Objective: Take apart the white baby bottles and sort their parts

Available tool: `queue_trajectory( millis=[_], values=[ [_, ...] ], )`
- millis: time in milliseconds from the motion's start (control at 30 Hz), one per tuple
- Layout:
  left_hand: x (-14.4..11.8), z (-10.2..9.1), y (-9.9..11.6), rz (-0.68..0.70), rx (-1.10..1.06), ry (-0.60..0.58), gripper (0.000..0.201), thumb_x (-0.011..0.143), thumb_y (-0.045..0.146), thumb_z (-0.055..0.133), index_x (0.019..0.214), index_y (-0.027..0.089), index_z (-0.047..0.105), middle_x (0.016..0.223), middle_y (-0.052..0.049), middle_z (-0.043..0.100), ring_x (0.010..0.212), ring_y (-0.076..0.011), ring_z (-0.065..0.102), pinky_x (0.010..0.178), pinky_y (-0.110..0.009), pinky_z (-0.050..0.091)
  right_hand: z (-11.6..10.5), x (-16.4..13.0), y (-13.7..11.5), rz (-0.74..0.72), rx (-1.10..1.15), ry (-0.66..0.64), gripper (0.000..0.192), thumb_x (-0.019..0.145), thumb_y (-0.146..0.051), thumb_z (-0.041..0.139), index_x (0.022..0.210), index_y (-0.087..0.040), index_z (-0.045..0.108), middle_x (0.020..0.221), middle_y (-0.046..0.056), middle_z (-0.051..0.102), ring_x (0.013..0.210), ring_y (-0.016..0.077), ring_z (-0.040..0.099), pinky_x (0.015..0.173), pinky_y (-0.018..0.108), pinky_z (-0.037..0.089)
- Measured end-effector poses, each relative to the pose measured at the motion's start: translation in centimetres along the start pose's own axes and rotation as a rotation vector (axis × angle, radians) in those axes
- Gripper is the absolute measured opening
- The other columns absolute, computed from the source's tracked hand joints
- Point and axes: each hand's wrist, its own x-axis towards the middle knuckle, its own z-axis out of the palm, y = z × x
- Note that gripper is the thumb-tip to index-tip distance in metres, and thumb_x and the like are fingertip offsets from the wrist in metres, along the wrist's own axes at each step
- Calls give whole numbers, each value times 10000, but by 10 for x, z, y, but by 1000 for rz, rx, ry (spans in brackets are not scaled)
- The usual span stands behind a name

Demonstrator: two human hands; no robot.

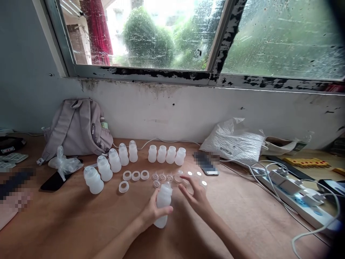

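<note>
My left hand (151, 212) is wrapped tight round a translucent bottle (162, 205), tilted, low centre over the wooden table (81, 223). My right hand (196, 196) has its fingers spread, holding nothing, hovering just by the clear discs (198, 178). Risk, I'd say: the bottle is smooth and could slip, or a sleeve sweep scatters the small valves (162, 177). Rings (135, 175) and rows of bottles (167, 154) crowd behind; phone (206, 163), power strip (296, 196) right, backpack (78, 127) left.
</note>
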Motion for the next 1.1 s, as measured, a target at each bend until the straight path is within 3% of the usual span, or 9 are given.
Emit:
queue_trajectory(
  millis=[133, 233, 400, 533, 700, 800, 867, 967, 1100],
  values=[
    [-4, 3, 2, 81, 315, 78, 349, 638, 308, 652, 918, 153, 513, 761, -19, 562, 663, -142, 495, 581, -229, 365, 25, -7, -44, 220, 503, -212, 433, 740, -417, 566, 1126, -239, 482, 1132, 89, 560, 1056, 249, 503, 866, 392, 400],
    [-6, 9, 5, 112, 378, 95, 342, 637, 247, 625, 948, 157, 517, 806, -39, 585, 690, -166, 514, 592, -241, 377, 40, -8, -61, 352, 656, -161, 321, 691, -419, 622, 929, -207, 579, 981, 81, 630, 949, 251, 561, 826, 376, 417],
    [-4, 19, 6, 28, 187, 10, 254, 579, 129, 578, 831, 134, 544, 676, -1, 518, 592, -120, 449, 509, -215, 333, 47, -7, -60, 512, 830, -96, 255, 628, -373, 689, 777, -185, 603, 689, 23, 620, 688, 193, 598, 615, 289, 452],
    [-8, 20, 7, -68, -7, -49, 267, 527, 152, 598, 783, 167, 528, 604, 24, 468, 520, -100, 413, 471, -220, 283, 43, -10, -57, 523, 884, -113, 260, 604, -360, 706, 769, -178, 622, 656, 11, 602, 620, 150, 572, 545, 233, 426],
    [-22, 18, 14, -329, -423, -279, 206, 632, 314, 449, 764, 216, 572, 600, 6, 475, 480, -117, 433, 499, -275, 307, 30, -7, -60, 449, 968, -373, 439, 644, -489, 628, 979, -208, 586, 840, 64, 642, 627, 165, 583, 555, 274, 443],
    [-22, 16, 12, -302, -548, -318, 257, 646, 298, 413, 812, 209, 589, 597, 16, 444, 483, -101, 406, 523, -274, 313, 26, 1, -54, 289, 956, -384, 591, 600, -521, 654, 1096, -226, 526, 1091, 108, 578, 1013, 245, 518, 829, 370, 400],
    [-18, 13, 7, -292, -579, -322, 261, 671, 269, 411, 853, 199, 584, 622, 13, 462, 505, -97, 420, 533, -263, 320, 25, 5, -45, 247, 924, -375, 610, 607, -498, 667, 1131, -240, 493, 1174, 110, 525, 1138, 253, 421, 902, 396, 347],
    [-12, 5, 1, -244, -690, -345, 283, 675, 291, 426, 886, 165, 566, 607, 13, 458, 487, -84, 420, 493, -232, 319, 28, 7, -28, 253, 913, -395, 575, 631, -451, 673, 1136, -258, 476, 1207, 100, 494, 1134, 244, 426, 900, 398, 359],
    [-11, -8, -1, -137, -754, -482, 380, 607, 317, 493, 931, 119, 516, 569, 20, 451, 452, -90, 447, 448, -222, 331, 36, 4, -17, 307, 868, -342, 456, 603, -373, 718, 1005, -234, 551, 1074, 73, 564, 1048, 225, 488, 878, 370, 385]
  ],
)
